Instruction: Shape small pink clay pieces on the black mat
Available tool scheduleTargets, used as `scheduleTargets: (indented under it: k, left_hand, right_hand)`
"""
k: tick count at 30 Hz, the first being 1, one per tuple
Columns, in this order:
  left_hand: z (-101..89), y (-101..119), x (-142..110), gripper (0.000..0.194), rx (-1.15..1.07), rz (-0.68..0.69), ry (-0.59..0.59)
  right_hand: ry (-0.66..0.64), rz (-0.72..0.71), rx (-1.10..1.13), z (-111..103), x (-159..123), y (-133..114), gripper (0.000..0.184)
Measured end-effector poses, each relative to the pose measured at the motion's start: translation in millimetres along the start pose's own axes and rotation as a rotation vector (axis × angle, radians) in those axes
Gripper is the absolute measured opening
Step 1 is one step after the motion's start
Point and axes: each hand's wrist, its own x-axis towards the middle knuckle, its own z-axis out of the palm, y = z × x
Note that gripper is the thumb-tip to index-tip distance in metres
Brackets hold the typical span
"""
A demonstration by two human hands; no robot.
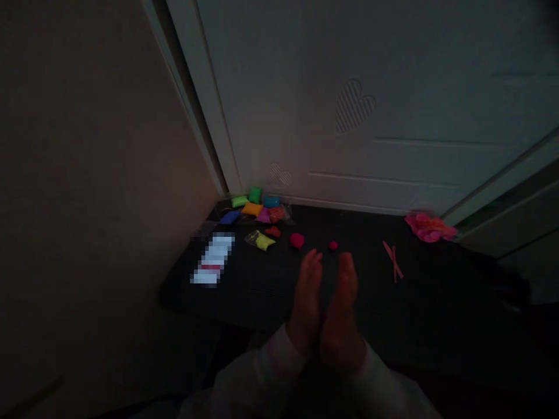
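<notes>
My left hand (pixel 308 302) and my right hand (pixel 343 317) are pressed palm to palm over a dark mat (pixel 244 291), fingers straight and pointing away from me. Whatever lies between the palms is hidden. Both wrists are in pale sleeves. Just beyond the fingertips sit a small magenta clay ball (pixel 333 245) and a bigger magenta clay lump (pixel 297 240). A red clay piece (pixel 273 231) and a yellow packet (pixel 263 241) lie further left.
Several coloured clay packets (pixel 255 206) are heaped in the mat's back left corner. A white sheet (pixel 213 259) lies at the left, two pink sticks (pixel 393 262) at the right, a crumpled pink thing (pixel 430 227) beyond. A white door (pixel 371 116) stands behind. The scene is very dark.
</notes>
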Motion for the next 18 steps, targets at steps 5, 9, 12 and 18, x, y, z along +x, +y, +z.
scheduleTargets:
  k: [5,9,12,18]
  left_hand:
    - [-11.9,-5.1,7.7,0.033,-0.098,-0.008,-0.083]
    - [-11.1,-16.7,12.8,0.027,-0.140,-0.085,-0.044]
    - [-7.8,-20.3,9.9,0.025,-0.168,-0.055,-0.033]
    - [-7.7,-4.9,8.3,0.033,-0.116,0.076,0.085]
  right_hand:
    - [-0.116,-0.199,-0.014,-0.3,-1.7,-12.5,0.062]
    - [-0.096,-0.213,0.041,-1.9,-0.4,-20.7,0.062]
    - [-0.065,-0.131,0.012,0.1,5.0,-9.6,0.061]
    - [-0.121,-0.088,0.062,-0.5,-5.3,-5.8,0.062]
